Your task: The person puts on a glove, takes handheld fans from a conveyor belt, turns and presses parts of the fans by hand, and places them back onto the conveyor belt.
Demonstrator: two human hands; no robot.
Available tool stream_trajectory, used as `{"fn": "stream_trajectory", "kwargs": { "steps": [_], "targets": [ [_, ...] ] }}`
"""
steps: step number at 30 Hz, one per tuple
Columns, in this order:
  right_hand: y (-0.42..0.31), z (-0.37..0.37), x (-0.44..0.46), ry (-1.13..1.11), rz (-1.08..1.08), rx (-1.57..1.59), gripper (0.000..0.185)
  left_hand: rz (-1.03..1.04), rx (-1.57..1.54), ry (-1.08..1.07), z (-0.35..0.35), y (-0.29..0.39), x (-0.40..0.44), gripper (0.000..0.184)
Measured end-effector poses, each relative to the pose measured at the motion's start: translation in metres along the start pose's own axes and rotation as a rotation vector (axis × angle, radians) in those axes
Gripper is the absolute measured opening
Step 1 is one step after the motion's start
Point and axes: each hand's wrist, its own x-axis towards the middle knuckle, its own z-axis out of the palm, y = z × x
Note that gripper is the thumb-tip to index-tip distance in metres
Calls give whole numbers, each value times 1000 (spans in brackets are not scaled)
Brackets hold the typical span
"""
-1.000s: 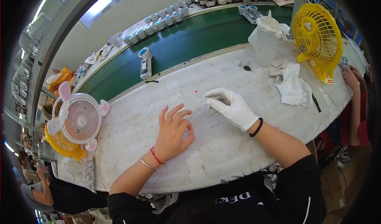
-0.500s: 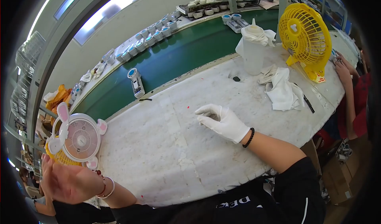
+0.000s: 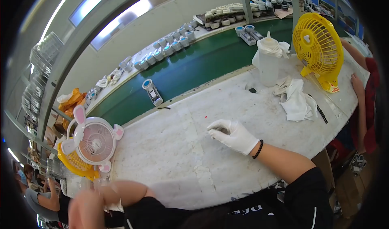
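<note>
My right hand (image 3: 235, 137), in a white glove, rests above the white table (image 3: 170, 139). Its fingers are loosely curled, with a gap to the thumb and nothing visible between them. My bare left hand (image 3: 87, 206) is low at the left, beside the table's near edge; motion smears its fingers. Nearest to it stand a white fan with pink rabbit ears (image 3: 96, 141) and, partly behind that, a yellow fan (image 3: 77, 162). A small grey-white device with a blue round end (image 3: 152, 93) lies on the green conveyor belt (image 3: 194, 68) beyond the table.
At the right are a white squeeze bottle (image 3: 268, 66), a crumpled white cloth (image 3: 300, 101), a black pen (image 3: 318, 107) and a yellow fan (image 3: 318, 46). Several similar devices (image 3: 166, 50) line the belt's far side. A co-worker's arm (image 3: 358, 95) reaches in at the right edge.
My left hand has dropped downward and a little right, away from beside the fans. The right hand keeps its curled pose. The whole view has shifted slightly.
</note>
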Motion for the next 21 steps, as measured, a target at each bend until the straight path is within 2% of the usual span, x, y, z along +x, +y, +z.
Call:
{"fn": "stream_trajectory", "kwargs": {
  "steps": [1,2,3,4,6,9,14,18,21],
  "targets": [
    [0,1,2,-7,-15,-15,17,-174,165,-431,37,-15,-35,54],
    [0,1,1,-18,-17,-34,16,-206,412,-1079,70,-26,-64,57],
    [-1,-1,-4,-40,-7,-59,15,-109,546,-1684,87,-37,-91,60],
    [-3,-5,-10,-30,-10,-89,15,1,539,-1856,92,-35,-117,63],
    [-7,-12,-7,9,-57,-142,15,97,409,-1345,87,2,-149,54],
    [2,-11,-2,-1,31,29,14,-71,37,-1373,74,31,-153,34],
    [0,-9,-4,-54,-32,-61,16,-229,-323,-1567,30,81,-117,17],
    [-1,-9,-6,-80,6,-45,14,-397,-428,-1624,-16,99,-110,9],
    [-1,-7,-6,-84,-20,-98,14,-544,-426,-1552,-38,103,-116,9]
  ]
}}
